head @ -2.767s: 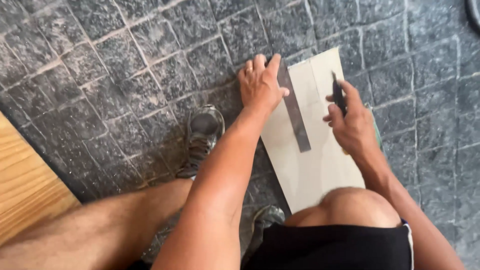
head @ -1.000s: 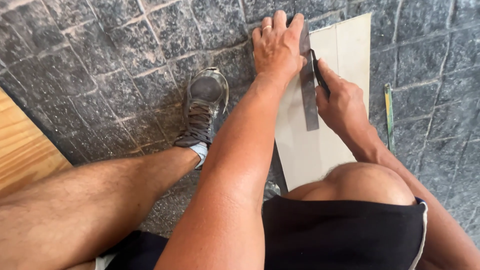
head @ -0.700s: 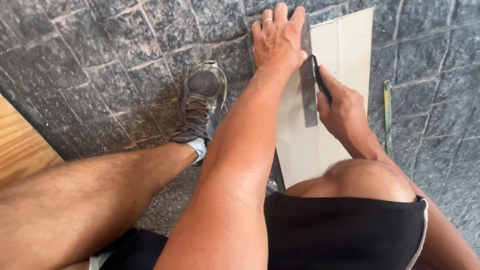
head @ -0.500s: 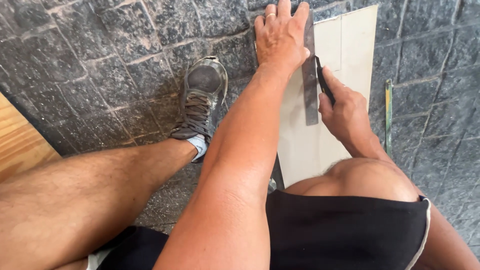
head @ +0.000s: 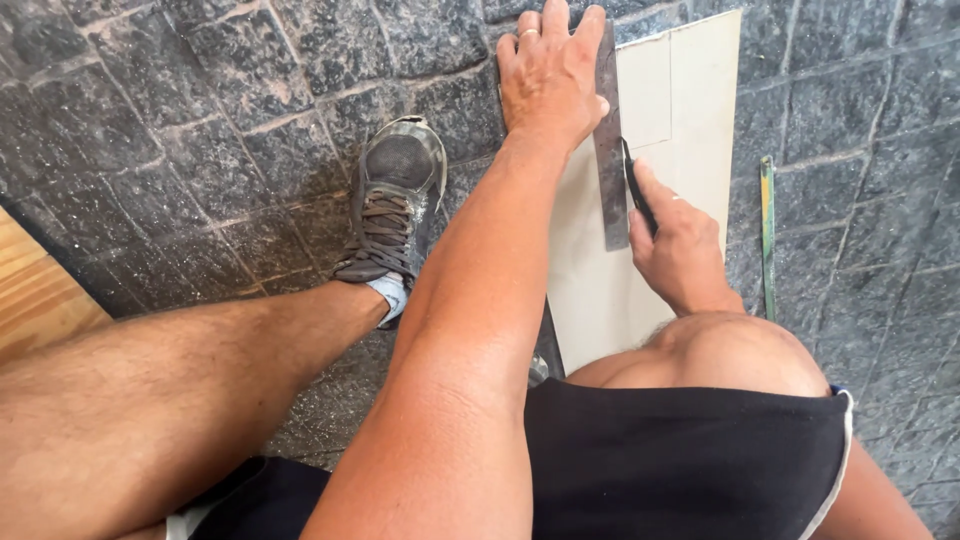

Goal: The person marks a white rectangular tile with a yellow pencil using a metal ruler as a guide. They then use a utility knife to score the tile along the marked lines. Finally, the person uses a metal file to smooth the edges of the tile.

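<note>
At the far left, a corner of wooden board (head: pixel 35 300) meets the dark stone floor (head: pixel 200 120), which lies open up to a worn grey shoe (head: pixel 393 200). Right of it the left hand (head: pixel 550 75) lies flat, fingers together and extended, pressing a metal ruler (head: pixel 610 150) onto a pale tile (head: pixel 690 120) on the floor. The ruler runs near to far along the tile's left part. The right hand (head: pixel 680 250), fingers clamped on a black cutter (head: pixel 636 190), holds its tip against the ruler's right edge. Further right a green strip (head: pixel 768 230) lies on bare stone.
</note>
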